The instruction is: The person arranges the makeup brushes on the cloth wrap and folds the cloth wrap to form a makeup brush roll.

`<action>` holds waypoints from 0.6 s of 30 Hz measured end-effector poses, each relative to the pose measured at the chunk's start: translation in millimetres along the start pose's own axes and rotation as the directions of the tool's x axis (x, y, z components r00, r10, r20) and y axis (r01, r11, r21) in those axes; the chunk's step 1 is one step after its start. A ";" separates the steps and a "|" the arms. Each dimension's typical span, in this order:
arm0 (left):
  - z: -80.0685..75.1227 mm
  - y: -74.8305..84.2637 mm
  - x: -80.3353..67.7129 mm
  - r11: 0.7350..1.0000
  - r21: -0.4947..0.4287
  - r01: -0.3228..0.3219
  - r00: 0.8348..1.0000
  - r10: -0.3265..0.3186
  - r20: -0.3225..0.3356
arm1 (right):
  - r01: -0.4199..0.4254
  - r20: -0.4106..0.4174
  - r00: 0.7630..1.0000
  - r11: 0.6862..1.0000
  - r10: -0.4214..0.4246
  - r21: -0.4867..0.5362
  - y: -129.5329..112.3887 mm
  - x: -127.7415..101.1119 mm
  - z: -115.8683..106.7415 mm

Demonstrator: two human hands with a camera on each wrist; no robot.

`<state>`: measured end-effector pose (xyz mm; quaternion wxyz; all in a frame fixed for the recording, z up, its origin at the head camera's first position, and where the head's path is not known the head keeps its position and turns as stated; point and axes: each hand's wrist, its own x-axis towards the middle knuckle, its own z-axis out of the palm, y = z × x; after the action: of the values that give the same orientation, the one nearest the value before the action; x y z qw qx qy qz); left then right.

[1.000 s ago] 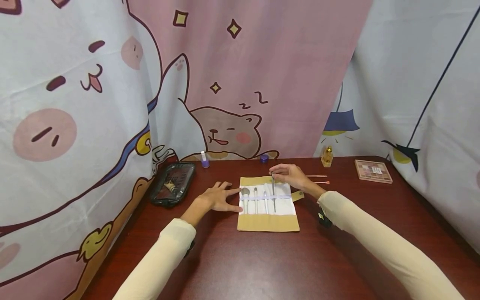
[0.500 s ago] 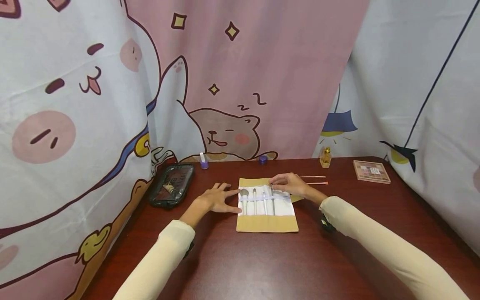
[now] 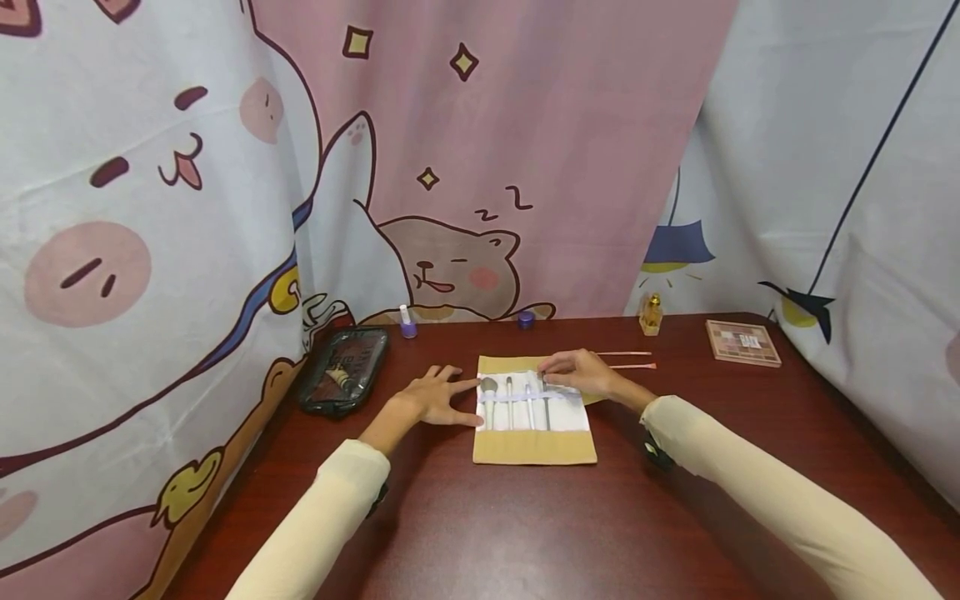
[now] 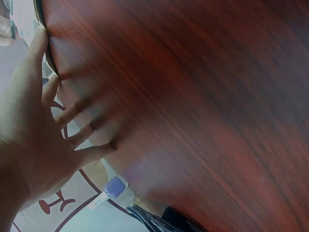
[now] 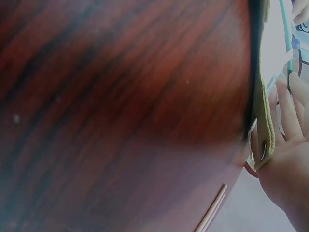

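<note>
An unrolled tan and white brush roll (image 3: 535, 448) lies flat on the table, holding a fluffy makeup brush (image 3: 490, 387) and slimmer brushes (image 3: 511, 400) under its pale elastic band. My left hand (image 3: 429, 398) is spread at the roll's left edge, thumb and forefinger touching it; the left wrist view shows its other fingers fanned over the tabletop. At the rightmost slot, my right hand (image 3: 581, 372) pinches the upper end of a thin dark-handled makeup brush (image 3: 547, 414), whose lower part runs beneath the band. In the right wrist view the roll's snap tab (image 5: 263, 140) overlaps that hand.
To the left lies a black-edged clear pouch (image 3: 347, 367). Along the back stand a purple nail polish bottle (image 3: 408, 323), a small purple jar (image 3: 527, 320) and a gold perfume bottle (image 3: 651, 315). Thin pink brushes (image 3: 633, 366) and an eyeshadow palette (image 3: 742, 343) lie at right.
My right hand has come down toward the roll, and the thin brush has slid lower into its slot beneath the band. My left hand has stayed at the roll's edge.
</note>
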<state>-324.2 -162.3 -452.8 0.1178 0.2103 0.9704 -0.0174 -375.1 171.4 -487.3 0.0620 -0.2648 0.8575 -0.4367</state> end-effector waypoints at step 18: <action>-0.3 -0.7 -0.9 1.000 -0.003 -0.009 1.000 0.009 0.001 | 0.047 0.029 0.999 0.996 -0.045 -0.074 -6.6 -11.4 3.8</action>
<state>-323.8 -163.3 -452.3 0.1188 0.2145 0.9694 -0.0156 -361.4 171.3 -485.9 0.0536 -0.2926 0.8660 -0.4018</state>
